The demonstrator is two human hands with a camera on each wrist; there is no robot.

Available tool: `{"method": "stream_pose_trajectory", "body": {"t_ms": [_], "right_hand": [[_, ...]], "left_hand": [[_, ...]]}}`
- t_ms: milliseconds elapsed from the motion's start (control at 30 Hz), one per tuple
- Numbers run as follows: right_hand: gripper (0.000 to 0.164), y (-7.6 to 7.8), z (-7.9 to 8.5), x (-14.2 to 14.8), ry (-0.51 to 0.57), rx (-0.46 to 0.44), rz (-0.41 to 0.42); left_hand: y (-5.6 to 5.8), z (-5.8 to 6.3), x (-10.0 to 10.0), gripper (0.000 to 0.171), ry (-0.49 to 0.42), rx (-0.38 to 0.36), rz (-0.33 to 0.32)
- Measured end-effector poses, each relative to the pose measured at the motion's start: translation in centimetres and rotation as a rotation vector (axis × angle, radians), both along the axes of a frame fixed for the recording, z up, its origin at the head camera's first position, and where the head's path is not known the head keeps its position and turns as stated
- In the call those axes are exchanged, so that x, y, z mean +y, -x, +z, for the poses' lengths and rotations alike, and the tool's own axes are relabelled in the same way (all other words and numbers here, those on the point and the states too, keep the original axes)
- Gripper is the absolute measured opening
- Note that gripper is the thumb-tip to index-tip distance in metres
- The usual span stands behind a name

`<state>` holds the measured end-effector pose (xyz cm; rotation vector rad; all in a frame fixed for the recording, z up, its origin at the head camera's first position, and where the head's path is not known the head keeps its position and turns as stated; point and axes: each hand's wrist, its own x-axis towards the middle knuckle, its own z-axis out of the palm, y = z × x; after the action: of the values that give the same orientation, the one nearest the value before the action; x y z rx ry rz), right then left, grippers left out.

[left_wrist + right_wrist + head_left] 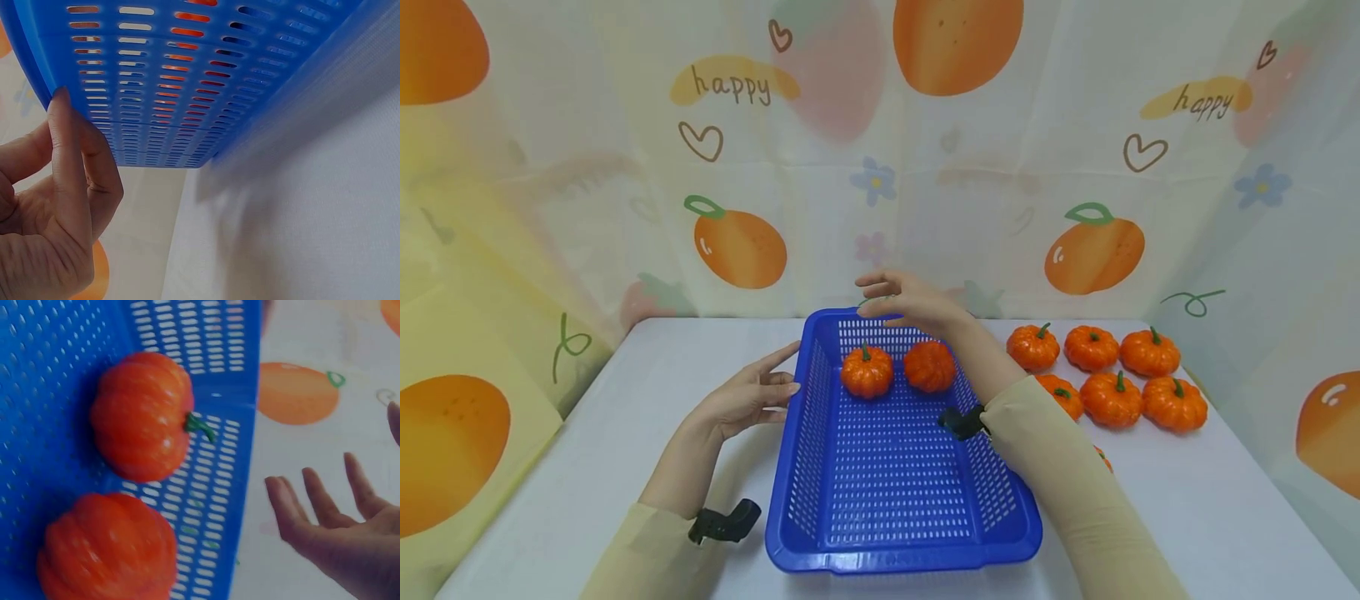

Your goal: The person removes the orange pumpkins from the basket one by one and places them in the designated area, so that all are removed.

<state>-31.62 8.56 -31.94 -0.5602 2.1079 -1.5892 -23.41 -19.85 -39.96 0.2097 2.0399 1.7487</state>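
Observation:
A blue plastic basket (895,558) with slotted walls stands on the white table. Inside, toward its far end, lie two small orange pumpkins: one with its green stem up (867,372), and another (930,367) tipped over beside the right wall. My left hand (745,396) is at the basket's left side, a fingertip touching the rim in the left wrist view. Over the far right part of the basket my right hand (913,304) hovers with spread, slightly bent fingers. It holds nothing, and the right wrist view shows its fingers (319,500) apart from the basket wall.
Several more orange pumpkins (1112,400) sit in rows on the table right of the basket; my right forearm partly hides some. A fruit-printed cloth (820,183) hangs behind the table (677,358).

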Motion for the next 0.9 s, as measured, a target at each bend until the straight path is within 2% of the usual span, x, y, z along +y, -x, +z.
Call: {"method": "stream_pose_trajectory", "body": {"t_ms": [133,367,533,733,900], "right_hand": [[0.058,0.2,-1.3,-0.6,-0.075,-0.027,-0.019],[0.061,0.3,-3.1,-0.8,-0.112,-0.040,-0.050],[0.064,0.3,-4.0,-0.9,-0.175,-0.034,-0.028],[0.067,0.4,-5.0,-0.9,-0.262,0.014,0.000],[0.067,0.2,-5.4,-1.0,-0.280,0.052,0.045]], "left_hand": [[0.1,0.0,0.0,0.082,-0.007,-0.003,-0.009],[0.1,0.1,-0.1,0.080,-0.016,-0.006,-0.012],[0.0,0.1,-0.1,0.081,-0.011,0.001,-0.009],[-0.1,0.0,-0.1,0.081,-0.006,0.009,-0.001],[-0.1,0.0,0.0,0.083,0.001,0.013,0.004]]}}
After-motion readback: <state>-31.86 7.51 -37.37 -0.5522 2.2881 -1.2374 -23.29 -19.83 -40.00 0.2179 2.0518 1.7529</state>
